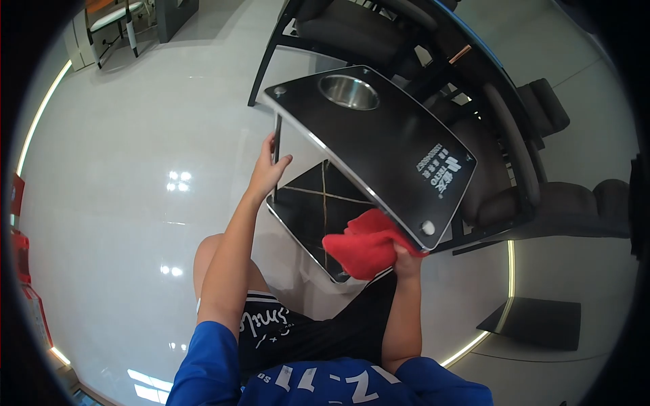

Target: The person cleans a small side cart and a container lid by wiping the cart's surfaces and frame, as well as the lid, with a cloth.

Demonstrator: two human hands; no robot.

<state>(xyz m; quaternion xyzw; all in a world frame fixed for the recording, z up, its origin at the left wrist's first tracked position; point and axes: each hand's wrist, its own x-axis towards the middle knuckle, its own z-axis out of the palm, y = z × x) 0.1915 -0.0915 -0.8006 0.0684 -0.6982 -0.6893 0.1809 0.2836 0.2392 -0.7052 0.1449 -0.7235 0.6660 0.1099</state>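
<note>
A small two-tier black side table [386, 145] stands tilted in the view before my knees. Its top has a metal cup well and white lettering, and a lower shelf [305, 210] with pale lines shows beneath. My left hand [269, 169] is closed around the thin post at the table's left corner. My right hand [407, 262] grips a red cloth [369, 247] at the near corner of the top. Part of the cloth hangs over the lower shelf. The right fingertips are partly hidden by the cloth and the table edge.
Dark upholstered chairs [487, 162] and a larger dark table stand close behind and to the right. Glossy light floor tiles [135, 223] spread out on the left. Red boxes [22, 257] line the far left edge, and a chair [118, 20] stands at the upper left.
</note>
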